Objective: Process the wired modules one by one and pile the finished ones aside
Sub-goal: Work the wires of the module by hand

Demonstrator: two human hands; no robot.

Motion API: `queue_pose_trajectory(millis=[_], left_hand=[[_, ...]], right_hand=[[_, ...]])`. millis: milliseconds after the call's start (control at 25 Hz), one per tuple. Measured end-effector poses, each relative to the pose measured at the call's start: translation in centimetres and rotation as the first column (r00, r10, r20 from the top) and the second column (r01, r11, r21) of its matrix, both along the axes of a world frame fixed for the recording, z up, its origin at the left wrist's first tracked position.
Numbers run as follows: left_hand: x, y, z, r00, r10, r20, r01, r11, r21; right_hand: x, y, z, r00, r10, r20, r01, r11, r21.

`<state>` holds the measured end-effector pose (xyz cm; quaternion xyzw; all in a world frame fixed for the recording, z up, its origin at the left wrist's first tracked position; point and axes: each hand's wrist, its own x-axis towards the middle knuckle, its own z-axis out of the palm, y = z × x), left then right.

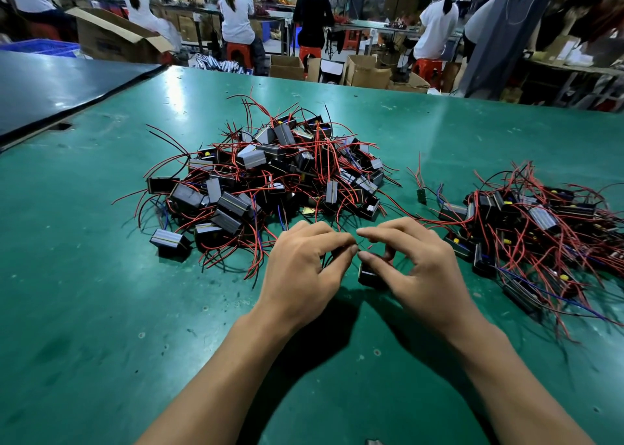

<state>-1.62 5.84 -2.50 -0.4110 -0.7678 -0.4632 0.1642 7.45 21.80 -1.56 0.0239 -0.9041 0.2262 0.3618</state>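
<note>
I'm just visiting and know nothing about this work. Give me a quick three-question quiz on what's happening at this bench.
1. True or false: the left hand and right hand are both busy with one black wired module.
2. Compared with the right-side pile, the middle pile is: A) bigger B) smaller C) equal.
3. Fill in: the table mat is ____.
Key: 1 true; 2 A; 3 green.
</note>
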Motion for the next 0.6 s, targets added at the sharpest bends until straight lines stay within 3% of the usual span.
queue_pose_trajectory(millis=[120,200,280,360,400,440,520,600], left_hand=[[-0.1,0.0,0.0,1.000,0.006,-0.017,-0.006,1.000,0.000],[0.0,0.1,0.0,0.999,0.014,-0.041,-0.014,1.000,-0.002],[0.1,0.1,0.0,0.997,0.023,-0.080,-0.023,1.000,-0.002],[0.1,0.1,-0.1,0.992,0.034,-0.118,-0.035,0.999,-0.010],[0.1,0.1,-0.1,0.992,0.039,-0.123,-0.040,0.999,-0.013],[0.1,0.1,-0.1,0.992,0.040,-0.119,-0.042,0.999,-0.012],[-0.1,0.1,-0.2,0.994,0.036,-0.101,-0.037,0.999,-0.005],[-0.2,0.1,-0.3,0.997,0.026,-0.079,-0.027,1.000,-0.005]], right_hand=[[0.0,0.2,0.1,0.998,-0.050,-0.048,0.053,0.995,0.080],[0.1,-0.4,0.2,0.997,-0.074,-0.027,0.075,0.997,0.021],[-0.3,-1.1,-0.1,0.997,-0.066,0.036,0.072,0.978,-0.197],[-0.6,-1.4,-0.3,0.994,-0.019,0.105,0.067,0.880,-0.471],[-0.6,-1.4,-0.3,0.993,-0.001,0.117,0.062,0.855,-0.515],[-0.5,-1.3,-0.3,0.994,-0.008,0.107,0.058,0.883,-0.466],[-0.1,-0.8,0.0,0.998,-0.050,0.045,0.058,0.981,-0.186],[0.0,0.0,0.0,0.999,-0.029,-0.032,0.030,0.999,0.037]])
